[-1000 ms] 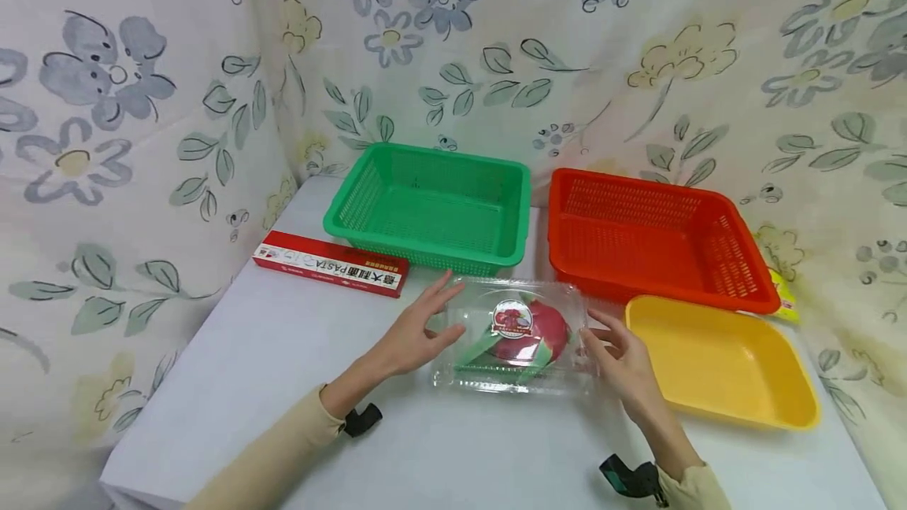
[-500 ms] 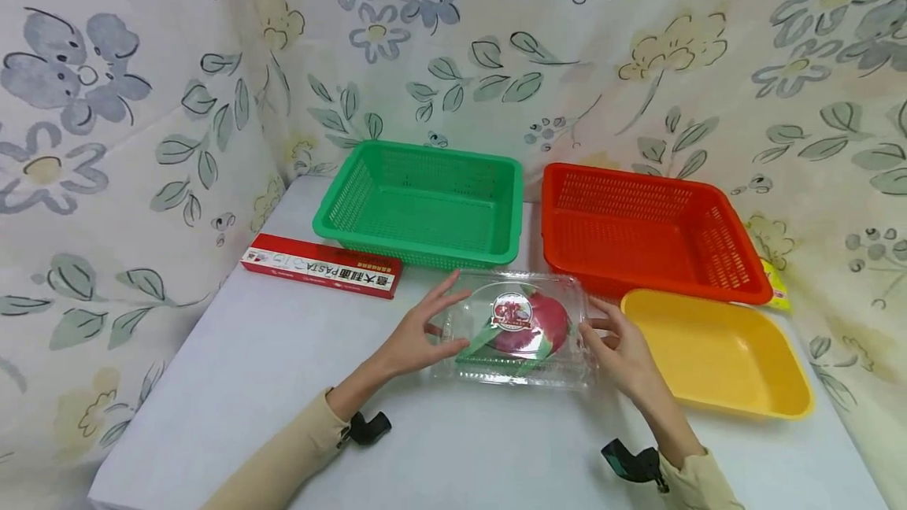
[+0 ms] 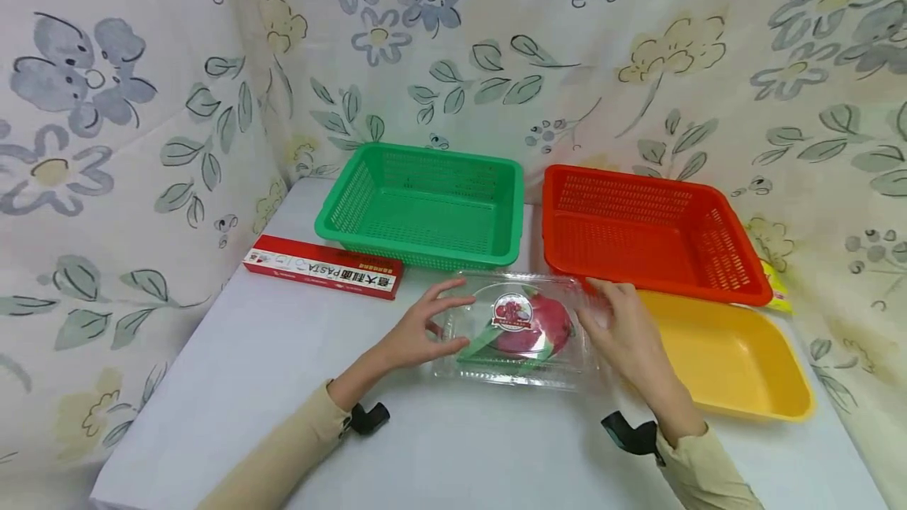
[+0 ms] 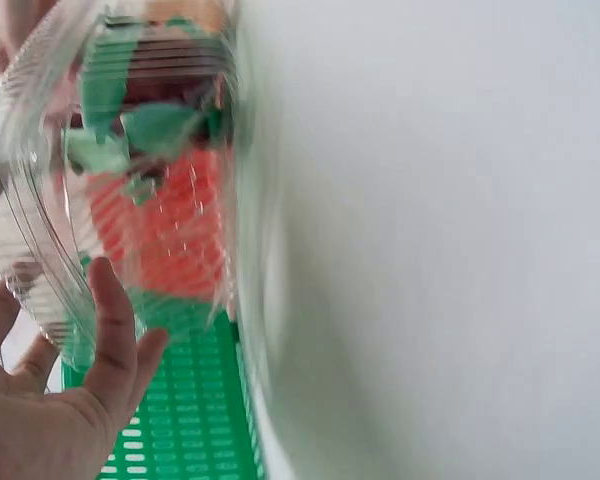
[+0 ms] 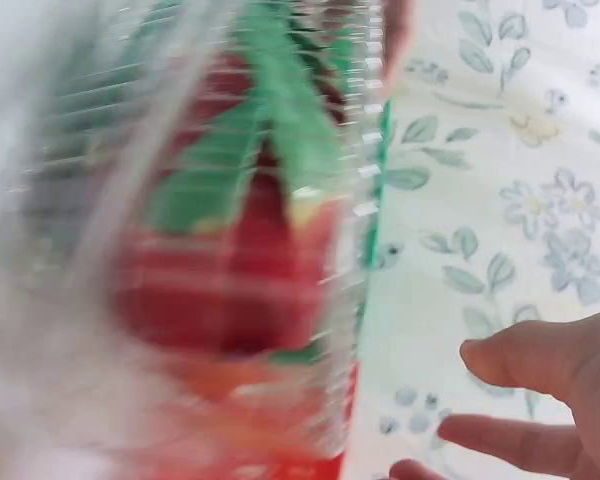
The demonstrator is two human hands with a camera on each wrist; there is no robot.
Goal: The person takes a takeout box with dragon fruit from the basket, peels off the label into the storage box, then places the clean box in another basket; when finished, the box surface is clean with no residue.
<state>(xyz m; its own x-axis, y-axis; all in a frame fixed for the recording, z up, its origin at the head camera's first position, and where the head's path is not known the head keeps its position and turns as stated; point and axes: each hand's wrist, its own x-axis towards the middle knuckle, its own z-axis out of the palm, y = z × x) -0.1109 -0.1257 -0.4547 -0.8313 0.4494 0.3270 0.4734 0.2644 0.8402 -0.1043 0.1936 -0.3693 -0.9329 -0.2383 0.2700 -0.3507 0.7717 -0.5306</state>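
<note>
Raised since half a second earlier, the right hand spreads empty above one end of a clear clamshell box in front of the green basket and red basket; the left hand grips the other, seemingly steadying the dragon fruit inside.

White table, surface smooth. Landmark: green basket, standing upright at the rear. Just right of it, red basket, upright. At its front left, flat red-and-white pasta box. Well to its right and forward, yellow tray. To its front right, clear plastic box; contact with the tabletop cannot be determined.
</note>
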